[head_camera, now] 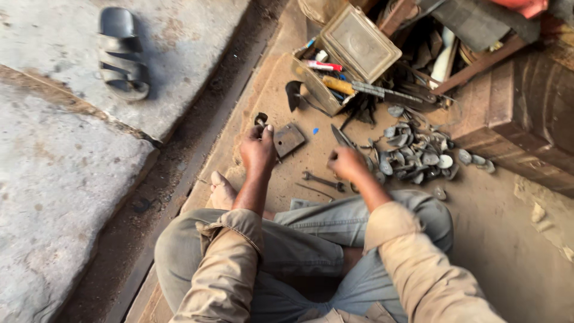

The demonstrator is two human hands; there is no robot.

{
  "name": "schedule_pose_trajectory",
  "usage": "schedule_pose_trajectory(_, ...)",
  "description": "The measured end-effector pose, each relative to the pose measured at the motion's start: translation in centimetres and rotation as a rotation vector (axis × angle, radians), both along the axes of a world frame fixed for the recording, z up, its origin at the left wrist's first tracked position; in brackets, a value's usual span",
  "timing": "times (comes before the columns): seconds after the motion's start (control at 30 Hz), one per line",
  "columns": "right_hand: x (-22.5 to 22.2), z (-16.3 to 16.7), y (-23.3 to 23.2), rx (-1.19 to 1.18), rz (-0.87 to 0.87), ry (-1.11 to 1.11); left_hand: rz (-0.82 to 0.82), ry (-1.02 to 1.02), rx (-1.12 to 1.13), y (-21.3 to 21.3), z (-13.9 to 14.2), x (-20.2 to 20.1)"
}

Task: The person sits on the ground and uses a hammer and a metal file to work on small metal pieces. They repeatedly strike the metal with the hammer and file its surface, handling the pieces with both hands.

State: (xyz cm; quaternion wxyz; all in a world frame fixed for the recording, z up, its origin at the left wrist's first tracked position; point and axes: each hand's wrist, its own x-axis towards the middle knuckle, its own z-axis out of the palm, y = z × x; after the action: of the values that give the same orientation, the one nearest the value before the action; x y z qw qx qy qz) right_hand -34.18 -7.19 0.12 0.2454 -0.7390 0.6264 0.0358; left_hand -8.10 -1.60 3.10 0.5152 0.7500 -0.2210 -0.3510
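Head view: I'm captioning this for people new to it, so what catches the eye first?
The left hand holds a small dark piece above a flat metal plate, while the right hand grips a blade beside a heap of grey metal discs. Behind them sits an open tool box, and a lone sandal lies on the concrete at far left.

Packages, labels, signs, screens:

1. Open box (335,78), far centre of the scene, on the brown floor (508,239). Rectangular, tan and grimy, its hinged lid (360,43) tilted up and back to the right; the lid's inner face is dull grey-beige with a raised border. The box stands at an angle, one corner pointing near-left.

2. Labels, signs, screens: none legible or discernible in this view.
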Motion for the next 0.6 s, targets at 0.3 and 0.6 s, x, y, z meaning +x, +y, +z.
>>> schedule_pose_trajectory(0.3,-0.3,3.3,-0.8,0.076,-0.136,-0.191,-0.169,0.065,0.044,-0.5,-1.1,-0.7)
schedule_pose_trajectory(0.6,7.8,1.9,4.6,0.387,-0.088,-0.982,-0.172,0.445,-0.049,-1.1,-1.0,0.2)
